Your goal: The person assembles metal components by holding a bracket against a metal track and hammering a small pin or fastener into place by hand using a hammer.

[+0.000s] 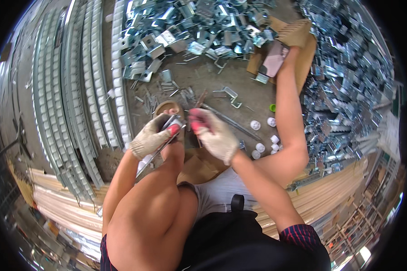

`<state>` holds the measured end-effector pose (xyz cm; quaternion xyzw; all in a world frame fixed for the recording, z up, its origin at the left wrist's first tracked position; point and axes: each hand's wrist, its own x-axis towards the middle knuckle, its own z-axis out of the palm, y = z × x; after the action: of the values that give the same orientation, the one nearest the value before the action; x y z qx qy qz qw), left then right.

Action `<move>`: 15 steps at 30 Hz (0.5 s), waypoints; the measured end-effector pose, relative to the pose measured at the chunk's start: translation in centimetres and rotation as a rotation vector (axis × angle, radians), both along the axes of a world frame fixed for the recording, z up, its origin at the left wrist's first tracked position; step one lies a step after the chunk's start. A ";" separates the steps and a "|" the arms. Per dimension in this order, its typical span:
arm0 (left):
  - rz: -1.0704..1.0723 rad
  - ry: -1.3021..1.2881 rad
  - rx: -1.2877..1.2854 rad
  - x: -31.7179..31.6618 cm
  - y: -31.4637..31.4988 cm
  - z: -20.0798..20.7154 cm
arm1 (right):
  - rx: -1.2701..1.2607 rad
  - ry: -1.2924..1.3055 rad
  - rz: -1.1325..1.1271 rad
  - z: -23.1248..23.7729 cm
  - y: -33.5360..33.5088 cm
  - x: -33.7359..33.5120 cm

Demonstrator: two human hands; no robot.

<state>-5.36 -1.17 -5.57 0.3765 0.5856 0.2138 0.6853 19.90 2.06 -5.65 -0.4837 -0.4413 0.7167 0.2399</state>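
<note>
My left hand (pixel 152 137), in a cream knit glove with red fingertips, is closed around a shiny metal piece (pixel 177 122). A long thin metal strip (pixel 150 163) slants down from that grip beside my knee. To the right, apart from it, my right hand (pixel 215 135) wears a matching glove. Its fingers are bent together and slightly blurred; what they hold, if anything, is hidden. Just beyond lie a rusty brown bar (pixel 201 96) and a long dark metal rod (pixel 233 121) on the floor. Small metal pins (pixel 151 103) are scattered ahead of my left hand.
Shiny metal brackets (pixel 194 27) are heaped ahead, and more (pixel 343 90) lie along the right. Long rails (pixel 95 77) with white rounded segments line the left. White plastic caps (pixel 260 147) and a green cap (pixel 272 108) lie near my right leg. Cardboard (pixel 307 63) sits under my right foot.
</note>
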 end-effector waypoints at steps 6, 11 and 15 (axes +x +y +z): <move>0.021 0.015 0.043 0.2 -1.8 -1.7 | 0.359 -1.194 0.955 2.4 -1.6 9.4; 0.127 -0.130 0.077 1.6 -0.9 0.0 | 0.343 -1.266 0.967 -2.1 -2.9 11.9; 0.001 0.078 0.176 1.1 -2.2 -0.9 | 0.223 -1.115 0.946 -1.5 -1.6 11.0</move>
<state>-4.21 -3.40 -6.42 0.4431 0.5909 0.2499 0.6261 30.86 0.42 -7.18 -0.5069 -0.7293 0.3422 -0.3067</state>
